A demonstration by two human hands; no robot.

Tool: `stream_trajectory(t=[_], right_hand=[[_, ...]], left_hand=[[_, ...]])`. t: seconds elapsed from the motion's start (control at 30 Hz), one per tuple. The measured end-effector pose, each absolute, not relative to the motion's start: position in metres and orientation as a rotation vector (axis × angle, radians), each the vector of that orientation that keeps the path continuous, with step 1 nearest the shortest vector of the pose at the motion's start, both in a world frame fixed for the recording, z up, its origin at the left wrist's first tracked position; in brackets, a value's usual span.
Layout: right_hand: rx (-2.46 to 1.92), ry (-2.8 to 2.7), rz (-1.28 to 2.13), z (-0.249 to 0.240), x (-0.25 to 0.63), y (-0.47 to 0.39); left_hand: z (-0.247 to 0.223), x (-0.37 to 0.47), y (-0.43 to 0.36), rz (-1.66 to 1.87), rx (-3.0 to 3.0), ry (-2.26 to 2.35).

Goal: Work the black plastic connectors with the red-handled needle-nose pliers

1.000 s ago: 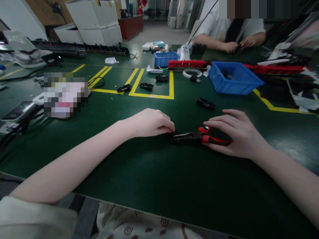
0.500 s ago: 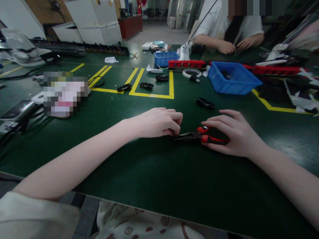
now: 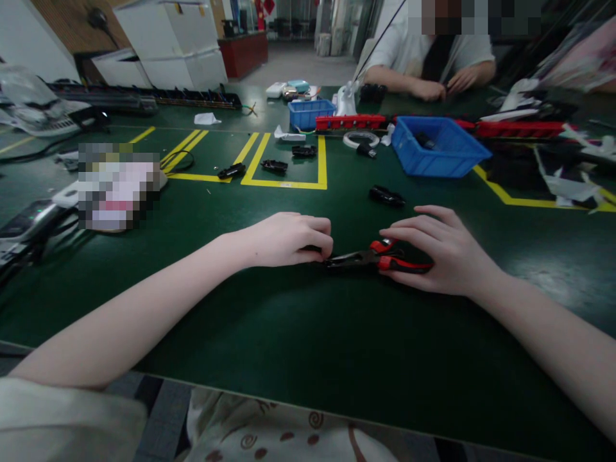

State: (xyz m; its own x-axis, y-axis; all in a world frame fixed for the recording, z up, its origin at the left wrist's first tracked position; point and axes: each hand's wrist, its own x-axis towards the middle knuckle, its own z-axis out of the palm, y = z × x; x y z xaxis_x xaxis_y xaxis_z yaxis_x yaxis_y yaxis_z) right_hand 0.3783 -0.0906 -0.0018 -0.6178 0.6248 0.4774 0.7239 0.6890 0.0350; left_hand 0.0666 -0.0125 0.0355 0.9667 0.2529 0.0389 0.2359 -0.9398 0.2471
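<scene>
My right hand (image 3: 433, 250) is curled around the red-and-black handles of needle-nose pliers (image 3: 409, 265), held low over the green table. Their long dark jaws point left, towards my left hand. My left hand (image 3: 293, 239) is closed, thumb and fingertips pinched together right at the jaw tips. Whatever it pinches is small and dark and mostly hidden by the fingers, so I cannot make it out. Just beyond the pliers lies a black plastic part (image 3: 387, 196).
Several similar black parts (image 3: 274, 166) lie near yellow tape lines. A blue bin (image 3: 437, 151) with dark items stands at the right, and a smaller blue bin (image 3: 312, 115) behind. Cables and devices (image 3: 33, 221) crowd the left. A co-worker's hands (image 3: 436, 88) are across the table.
The view has swung slightly to the right, so everything appears a little further left. Both hands keep nearly the same pose, with the pliers' tips still at my left fingertips.
</scene>
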Motion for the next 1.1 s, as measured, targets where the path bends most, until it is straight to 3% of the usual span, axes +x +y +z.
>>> stream_trajectory(t=[0.23,1.1], right_hand=[[-1.074,-2.361,-0.562,0.004,0.375,-0.095],[-1.195,-2.297,-0.478,0.003,0.371,-0.098]], left_hand=[[0.033,0.065,-0.013,0.020,2.859,0.418],[0.016,0.048,0.001,0.476,2.622,0.517]])
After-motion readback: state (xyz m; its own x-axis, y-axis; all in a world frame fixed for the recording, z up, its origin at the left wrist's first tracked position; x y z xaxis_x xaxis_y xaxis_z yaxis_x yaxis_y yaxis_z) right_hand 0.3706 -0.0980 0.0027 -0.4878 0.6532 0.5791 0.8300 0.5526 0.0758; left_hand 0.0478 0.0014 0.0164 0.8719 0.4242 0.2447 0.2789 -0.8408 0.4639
